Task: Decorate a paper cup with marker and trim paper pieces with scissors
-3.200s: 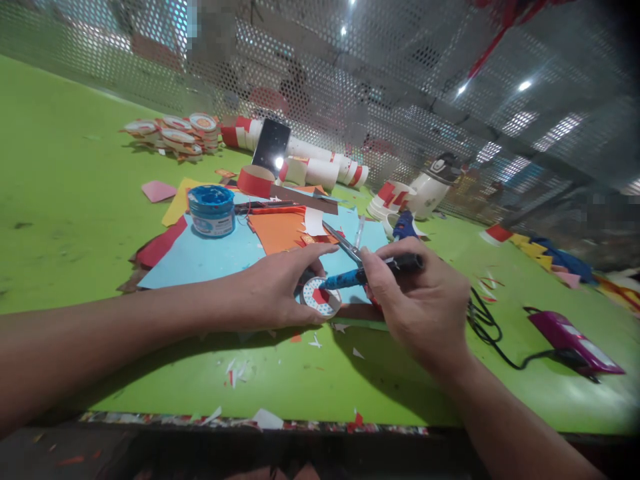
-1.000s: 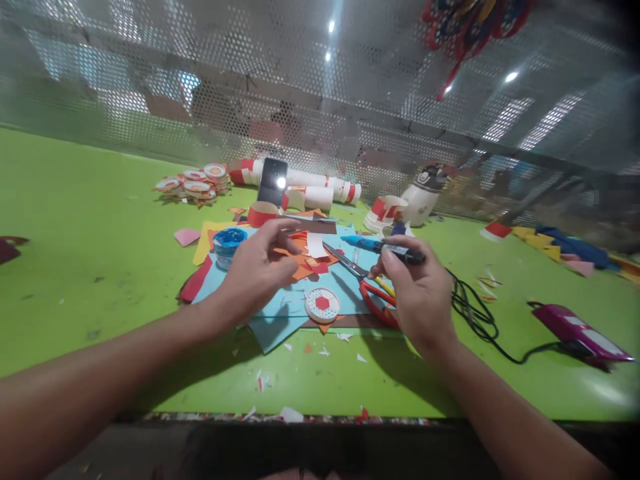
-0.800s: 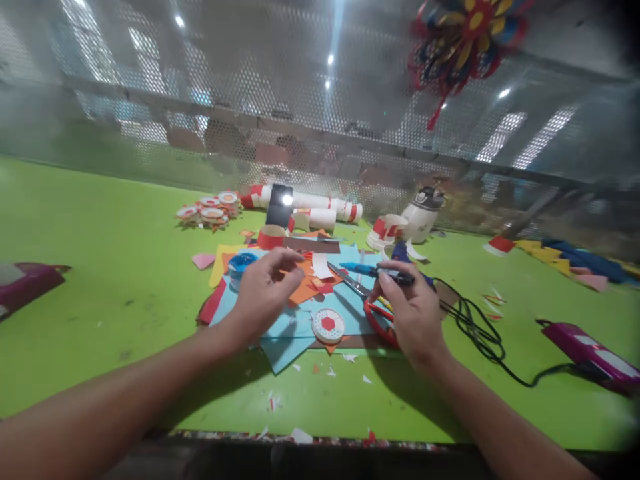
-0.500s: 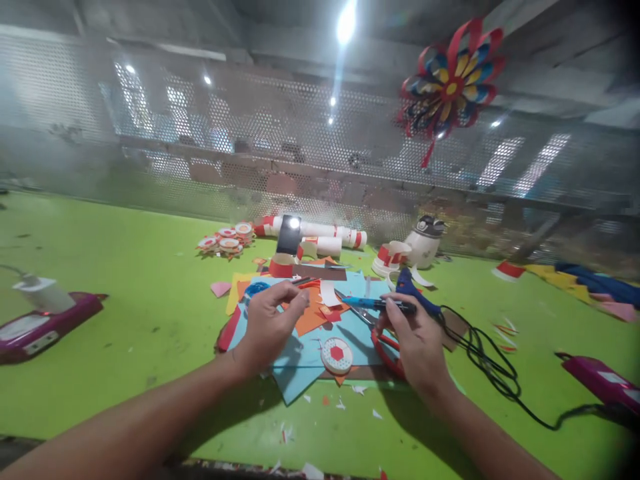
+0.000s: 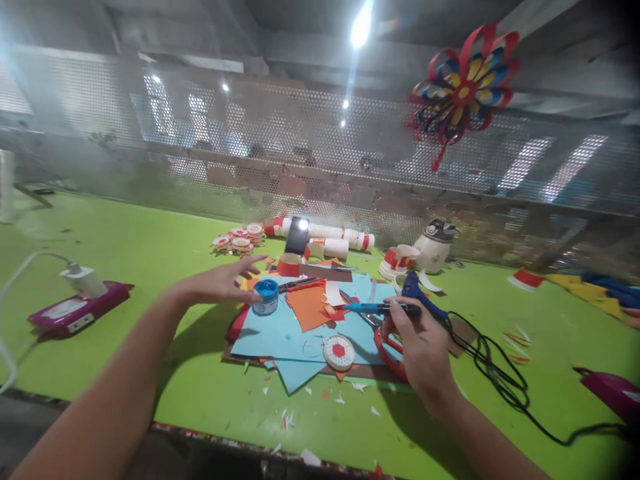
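Note:
My right hand (image 5: 417, 340) pinches a slim blue-and-black pen (image 5: 367, 308), its blue end pointing left over the papers. Beneath that hand lie red-handled scissors (image 5: 387, 353), partly hidden. My left hand (image 5: 225, 281) has its fingers spread, with the thumb at the side of an open jar of blue paint (image 5: 265, 298); I cannot tell whether it presses on the jar. Between the hands, a round white disc (image 5: 339, 352) with blue dots and a red hexagon rests on light blue paper (image 5: 270, 340). An orange sheet (image 5: 306, 308) and red scraps lie behind it.
A blue glue gun (image 5: 420, 293) with a coiled black cord (image 5: 493, 360) is at the right. Power strips (image 5: 80, 310) stand on both sides. At the back are paper tubes (image 5: 325, 230), a phone (image 5: 299, 235), stacked discs (image 5: 240, 239) and a white pot (image 5: 436, 247).
My left hand has moved left and away, its fingers opening out, and the blue paint jar now shows fully. My right hand still holds the pen. The view has shifted slightly.

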The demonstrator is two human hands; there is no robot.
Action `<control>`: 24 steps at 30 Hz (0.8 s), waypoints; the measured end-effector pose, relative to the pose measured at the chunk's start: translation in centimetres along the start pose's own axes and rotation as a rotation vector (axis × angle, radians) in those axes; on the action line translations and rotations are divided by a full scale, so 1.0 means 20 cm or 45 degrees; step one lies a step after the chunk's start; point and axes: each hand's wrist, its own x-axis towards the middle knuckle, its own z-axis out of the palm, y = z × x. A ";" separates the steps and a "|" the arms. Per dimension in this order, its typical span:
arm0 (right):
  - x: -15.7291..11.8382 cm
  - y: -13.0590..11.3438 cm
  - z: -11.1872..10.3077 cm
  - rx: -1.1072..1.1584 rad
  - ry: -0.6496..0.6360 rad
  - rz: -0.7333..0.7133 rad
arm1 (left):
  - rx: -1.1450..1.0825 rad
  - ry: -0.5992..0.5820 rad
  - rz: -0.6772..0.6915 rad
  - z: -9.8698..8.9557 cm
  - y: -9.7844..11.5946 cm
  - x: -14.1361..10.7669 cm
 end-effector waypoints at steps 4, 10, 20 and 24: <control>0.00 -0.01 -0.01 0.003 0.023 -0.019 | 0.119 -0.093 -0.044 0.08 0.03 0.02; 0.01 0.00 -0.02 -0.001 0.029 -0.015 | 0.051 -0.009 -0.041 0.13 -0.03 0.08; 0.02 0.02 -0.02 -0.029 0.041 -0.015 | 0.061 0.054 -0.044 0.15 -0.05 0.10; 0.02 0.01 -0.03 -0.049 0.073 -0.029 | 0.009 0.083 0.132 0.16 0.05 0.07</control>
